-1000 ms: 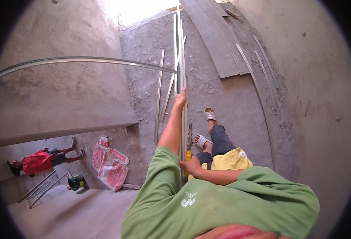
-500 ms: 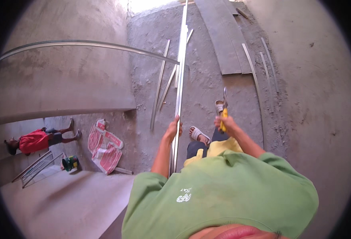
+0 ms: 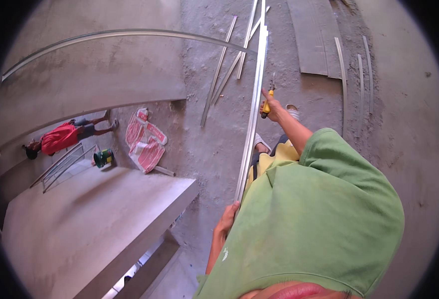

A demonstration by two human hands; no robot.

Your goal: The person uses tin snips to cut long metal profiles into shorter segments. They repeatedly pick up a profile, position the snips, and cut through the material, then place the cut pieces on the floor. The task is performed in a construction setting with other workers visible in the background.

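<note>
A long, shiny metal profile [image 3: 253, 127] runs from beside my body up to the far edge of the view. My left hand [image 3: 226, 218] is closed round its near end, at the side of my green shirt. My right hand [image 3: 273, 107] grips yellow-handled snips [image 3: 268, 103], their metal jaws pointing away from me and partly blurred. That hand is right beside the profile; whether it touches the metal, I cannot tell. Another long profile [image 3: 129, 33] stretches off to the left, its right end meeting or passing the held one.
Several loose metal strips [image 3: 219, 70] lie on the rough floor, with more beside the grey boards [image 3: 311, 45] at the right. Left are a red-and-white sack [image 3: 147, 144], a green bucket [image 3: 102, 158], a metal frame [image 3: 62, 167] and a person in red [image 3: 60, 138]. A concrete ledge [image 3: 104, 209] stands nearby.
My left hand has slid or moved back to the profile's near end. My right hand has brought the snips forward and left, next to the profile. The whole view has shifted.
</note>
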